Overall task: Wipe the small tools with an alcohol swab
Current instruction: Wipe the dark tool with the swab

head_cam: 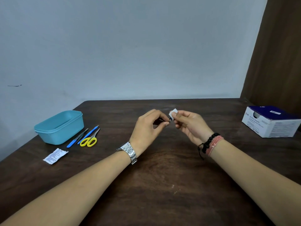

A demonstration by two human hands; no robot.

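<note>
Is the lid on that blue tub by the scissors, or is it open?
Open. The blue tub stands upright on the table with no lid on it; its inner wall shows. Whether anything lies inside cannot be told.

Only thing I can actually read is "Alcohol Swabs" on the white front face of the white-and-dark-blue cardboard box (270,123) at the right. The smaller lines under it are too blurry, and the torn white paper sachet (55,156) has blue print that's way too tiny.

Soft even light, sharp, wide-angle bowing
</note>
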